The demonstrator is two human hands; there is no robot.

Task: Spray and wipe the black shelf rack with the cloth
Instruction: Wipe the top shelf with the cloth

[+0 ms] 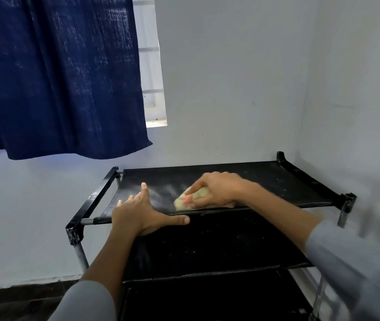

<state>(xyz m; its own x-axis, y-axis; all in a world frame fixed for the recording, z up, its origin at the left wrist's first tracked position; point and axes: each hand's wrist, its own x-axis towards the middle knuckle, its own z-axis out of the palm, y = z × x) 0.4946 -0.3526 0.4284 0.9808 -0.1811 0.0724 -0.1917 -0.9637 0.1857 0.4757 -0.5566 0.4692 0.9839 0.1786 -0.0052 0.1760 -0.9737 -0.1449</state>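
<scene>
My left hand (135, 213) lies flat on the top tier's front edge of the black shelf rack (305, 179), fingers spread, holding nothing. At two o'clock from it, my right hand (216, 189) clutches the bunched yellow cloth (188, 200), pressed onto the dusty tier.

A dark blue curtain (57, 72) fills the upper left of the frame, hanging over most of a bright window (153, 77). Pale grey walls (242, 84) meet in a corner at right. A strip of dark floor (20, 300) shows at lower left.
</scene>
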